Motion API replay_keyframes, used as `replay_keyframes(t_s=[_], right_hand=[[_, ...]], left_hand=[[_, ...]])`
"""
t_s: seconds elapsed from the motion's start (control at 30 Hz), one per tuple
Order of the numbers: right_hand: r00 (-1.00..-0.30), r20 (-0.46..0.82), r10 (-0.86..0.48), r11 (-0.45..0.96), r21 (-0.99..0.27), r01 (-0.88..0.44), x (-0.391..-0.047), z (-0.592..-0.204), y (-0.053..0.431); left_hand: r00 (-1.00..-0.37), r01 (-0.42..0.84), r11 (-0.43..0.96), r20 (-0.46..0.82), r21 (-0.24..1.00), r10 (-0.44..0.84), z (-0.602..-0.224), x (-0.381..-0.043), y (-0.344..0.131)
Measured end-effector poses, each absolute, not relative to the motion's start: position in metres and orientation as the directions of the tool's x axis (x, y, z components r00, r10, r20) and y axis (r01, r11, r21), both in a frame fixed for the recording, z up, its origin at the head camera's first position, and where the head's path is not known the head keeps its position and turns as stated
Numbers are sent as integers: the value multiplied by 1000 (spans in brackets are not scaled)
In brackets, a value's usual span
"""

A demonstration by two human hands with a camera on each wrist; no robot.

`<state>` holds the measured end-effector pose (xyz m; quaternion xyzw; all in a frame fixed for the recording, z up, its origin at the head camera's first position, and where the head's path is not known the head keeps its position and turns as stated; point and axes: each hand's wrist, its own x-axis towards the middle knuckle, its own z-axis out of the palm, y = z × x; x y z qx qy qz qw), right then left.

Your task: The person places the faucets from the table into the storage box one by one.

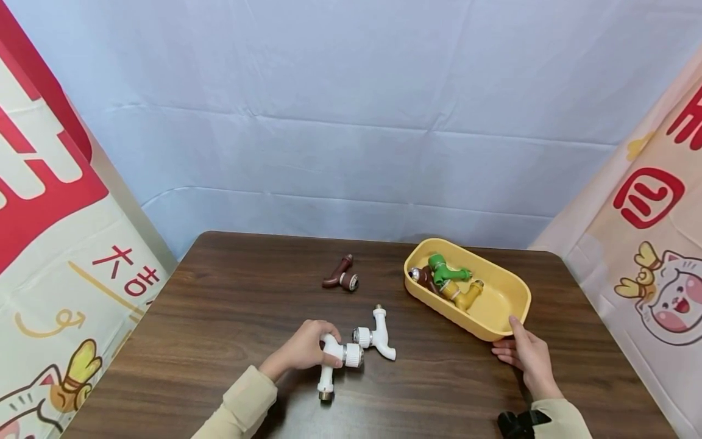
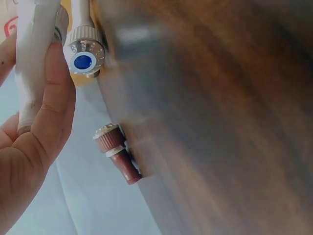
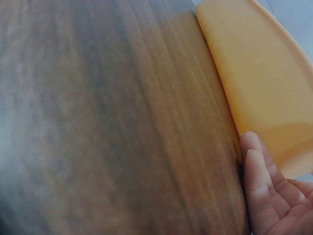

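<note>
My left hand [image 1: 303, 349] grips a white plastic tap [image 1: 332, 347] by its body, its threaded brass end pointing toward me. A second white tap [image 1: 381, 334] lies just right of it; in the left wrist view this tap's ribbed knob [image 2: 84, 51] has a blue centre. Farther back lies a brown tap [image 1: 340, 274]. At the near right corner of a yellow plastic basin [image 1: 510, 285], my right hand [image 1: 529, 360] holds the rim, thumb on top and fingers against the outer wall. Inside the basin are a green tap [image 1: 446, 271], a yellow tap [image 1: 465, 297] and a brown tap [image 1: 426, 277].
Everything stands on a dark wood-grain table [image 1: 247, 292] with rounded far corners. A pale blue cloth [image 1: 351, 122] hangs behind it. Printed banners flank both sides, the left banner [image 1: 66, 244] and the right banner [image 1: 647, 256].
</note>
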<state>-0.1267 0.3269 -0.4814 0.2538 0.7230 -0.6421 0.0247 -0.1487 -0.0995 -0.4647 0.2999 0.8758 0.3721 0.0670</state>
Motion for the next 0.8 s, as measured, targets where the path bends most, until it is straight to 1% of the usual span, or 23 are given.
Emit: replay_keyframes(t_s=[0.13, 0.57, 0.8], right_hand=[[-871, -354, 341, 43, -919, 391, -127, -483, 327], [-869, -356, 343, 36, -920, 391, -128, -483, 327], [-870, -356, 342, 37, -919, 392, -127, -482, 327]], left_hand=[[-813, 492, 540, 138, 683, 565, -461, -151, -97], [-815, 509, 545, 169, 666, 555, -451, -160, -93], [-834, 482, 551, 164, 682, 526, -445, -162, -90]])
